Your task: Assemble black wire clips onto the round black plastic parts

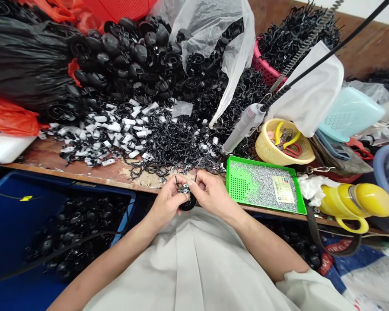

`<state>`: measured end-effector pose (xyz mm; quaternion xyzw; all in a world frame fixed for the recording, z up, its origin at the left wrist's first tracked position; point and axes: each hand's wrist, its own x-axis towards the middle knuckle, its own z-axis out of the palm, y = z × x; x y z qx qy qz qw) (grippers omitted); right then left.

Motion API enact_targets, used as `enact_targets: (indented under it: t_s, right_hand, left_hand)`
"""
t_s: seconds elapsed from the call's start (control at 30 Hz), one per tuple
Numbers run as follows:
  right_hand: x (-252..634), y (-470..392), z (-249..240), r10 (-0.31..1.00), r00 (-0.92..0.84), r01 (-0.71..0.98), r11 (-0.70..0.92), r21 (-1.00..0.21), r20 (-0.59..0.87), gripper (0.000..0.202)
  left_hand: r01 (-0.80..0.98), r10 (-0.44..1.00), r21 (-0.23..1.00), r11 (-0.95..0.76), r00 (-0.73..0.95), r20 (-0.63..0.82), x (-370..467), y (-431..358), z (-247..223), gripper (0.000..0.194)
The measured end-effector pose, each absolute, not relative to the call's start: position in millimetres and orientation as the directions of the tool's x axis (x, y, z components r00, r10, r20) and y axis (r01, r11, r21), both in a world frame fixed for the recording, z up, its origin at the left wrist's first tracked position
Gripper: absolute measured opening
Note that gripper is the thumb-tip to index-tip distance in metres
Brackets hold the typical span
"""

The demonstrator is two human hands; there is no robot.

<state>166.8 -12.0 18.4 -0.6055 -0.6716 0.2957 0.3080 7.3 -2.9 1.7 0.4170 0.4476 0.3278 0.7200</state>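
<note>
Close in front of the body, at the table's front edge, my left hand is closed on a black round part with small metal and black pieces on top. My right hand meets it from the right, its thumb and fingers pinched at the top of the same part; a short dark strip sticks up by its fingertips. Behind both hands lies a heap of small black pieces, with white-ended pieces to the left. Fingers partly hide the held part.
A green tray of tiny metal pins lies right of the hands. A grey electric screwdriver hangs above it. Further right are a yellow basket with pliers and a yellow bottle. A blue bin stands lower left.
</note>
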Motion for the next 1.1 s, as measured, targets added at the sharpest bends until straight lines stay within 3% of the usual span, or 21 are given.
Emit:
enact_targets:
  t_s: [0.13,0.4,0.5,0.63,0.7,0.77,0.9,1.1]
  right_hand:
    - [164,-13,16,0.996,-0.078,0.619,0.081,-0.781,0.041,0.026]
    - [172,-14,6,0.983,-0.181,0.599,0.137,-0.789,0.033,0.029]
    - [194,-10,7,0.970,-0.241,0.737,0.206,-0.643,0.035,0.027]
    - [214,4,11,0.991,-0.121,0.953,0.101,-0.286,-0.054,0.022]
    - [212,10,11,0.988,-0.124,0.979,0.107,-0.172,-0.094,0.021]
    - [205,13,10,0.972,-0.198,0.968,0.174,-0.182,-0.126,0.021]
    - [199,10,7,0.954,-0.288,0.906,0.245,-0.345,-0.079,0.027]
    - [209,22,18,0.974,-0.226,0.914,0.210,-0.348,-0.005,0.027]
  left_hand:
    - [-0.157,0.844,0.862,0.482,0.346,-0.410,4,-3,0,0.020]
    - [0.019,0.889,0.916,0.401,0.234,-0.394,2,3,-10,0.011]
    - [0.056,0.916,0.935,0.350,0.188,-0.354,2,12,-11,0.020]
    - [0.025,0.931,0.947,0.320,0.179,-0.319,-1,19,-11,0.023]
    - [0.011,0.939,0.953,0.303,0.171,-0.300,-1,18,-11,0.023]
    - [0.016,0.938,0.955,0.296,0.186,-0.294,1,16,-10,0.024]
    - [0.051,0.899,0.935,0.351,0.262,-0.351,3,13,-12,0.025]
    - [0.064,0.885,0.915,0.398,0.238,-0.401,4,16,-13,0.024]
